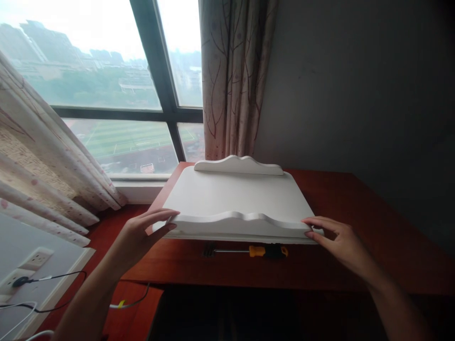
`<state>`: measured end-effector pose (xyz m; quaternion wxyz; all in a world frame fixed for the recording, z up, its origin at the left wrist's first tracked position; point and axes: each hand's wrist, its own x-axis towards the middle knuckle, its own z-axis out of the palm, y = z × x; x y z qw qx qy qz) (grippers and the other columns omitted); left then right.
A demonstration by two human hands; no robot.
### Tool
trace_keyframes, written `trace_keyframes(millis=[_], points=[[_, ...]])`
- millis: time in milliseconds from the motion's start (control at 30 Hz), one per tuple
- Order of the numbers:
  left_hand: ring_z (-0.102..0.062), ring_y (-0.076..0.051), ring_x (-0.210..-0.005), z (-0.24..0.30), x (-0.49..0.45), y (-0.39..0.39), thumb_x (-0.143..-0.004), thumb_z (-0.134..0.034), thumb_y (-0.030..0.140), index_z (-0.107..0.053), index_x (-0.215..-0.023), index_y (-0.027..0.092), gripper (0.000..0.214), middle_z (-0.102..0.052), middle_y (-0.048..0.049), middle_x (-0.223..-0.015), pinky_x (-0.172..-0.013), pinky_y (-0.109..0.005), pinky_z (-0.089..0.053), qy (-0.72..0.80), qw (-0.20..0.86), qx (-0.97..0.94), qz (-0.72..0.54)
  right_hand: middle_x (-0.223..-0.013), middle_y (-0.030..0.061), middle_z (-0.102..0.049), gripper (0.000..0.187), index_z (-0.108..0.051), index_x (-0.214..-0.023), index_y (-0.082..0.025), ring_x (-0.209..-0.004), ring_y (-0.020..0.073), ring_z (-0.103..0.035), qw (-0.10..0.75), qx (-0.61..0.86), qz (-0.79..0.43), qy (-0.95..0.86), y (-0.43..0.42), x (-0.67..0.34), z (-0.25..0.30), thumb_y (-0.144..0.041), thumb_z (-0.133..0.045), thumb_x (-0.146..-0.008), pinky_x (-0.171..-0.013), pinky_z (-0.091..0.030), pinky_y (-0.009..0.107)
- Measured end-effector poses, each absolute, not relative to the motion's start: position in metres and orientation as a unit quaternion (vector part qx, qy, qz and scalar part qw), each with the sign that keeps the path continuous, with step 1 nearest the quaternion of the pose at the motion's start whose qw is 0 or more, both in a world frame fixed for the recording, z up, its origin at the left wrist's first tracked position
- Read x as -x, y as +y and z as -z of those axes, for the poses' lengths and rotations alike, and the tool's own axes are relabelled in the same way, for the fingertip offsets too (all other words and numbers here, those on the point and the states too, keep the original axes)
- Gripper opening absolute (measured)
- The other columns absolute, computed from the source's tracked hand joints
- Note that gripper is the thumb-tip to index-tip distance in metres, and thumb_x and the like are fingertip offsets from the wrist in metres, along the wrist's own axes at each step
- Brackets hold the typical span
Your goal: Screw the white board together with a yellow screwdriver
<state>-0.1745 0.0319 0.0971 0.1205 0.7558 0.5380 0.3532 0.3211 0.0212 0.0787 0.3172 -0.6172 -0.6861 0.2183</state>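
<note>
A white wooden panel point(234, 194) with a wavy raised rail along its near and far edges lies flat on a red-brown desk point(355, 246). My left hand point(140, 234) grips the panel's near left corner, thumb on top and fingers curled at the edge. My right hand point(337, 241) holds the near right corner, fingertips pressed on the rail's end. A screwdriver point(249, 251) with a yellow and black handle lies on the desk just below the panel's near edge, between my hands.
A window point(117, 94) with a dark frame is at the back left, with patterned curtains point(234, 76) on both sides. A grey wall stands behind the desk. A wall socket point(24, 270) with a plugged cable is at lower left.
</note>
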Motion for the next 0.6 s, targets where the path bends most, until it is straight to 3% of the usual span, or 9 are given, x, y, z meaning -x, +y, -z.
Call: trace_keyframes(millis=[600], points=[[-0.074,-0.025,-0.094,-0.0904,0.1803,0.0332,-0.085,-0.068,0.05,-0.078,-0.105,0.022,0.036,-0.078,-0.0059,-0.105,-0.088,-0.032,-0.06,0.537,0.12,-0.763,-0.338,-0.117,0.0041,-0.074,0.035,-0.08,-0.103,-0.03,-0.112,0.0318,-0.067,0.334,0.612,-0.225,-0.681,0.0185,-0.3166,-0.0796,-0.055,-0.069,-0.081,-0.099,-0.055,0.044]])
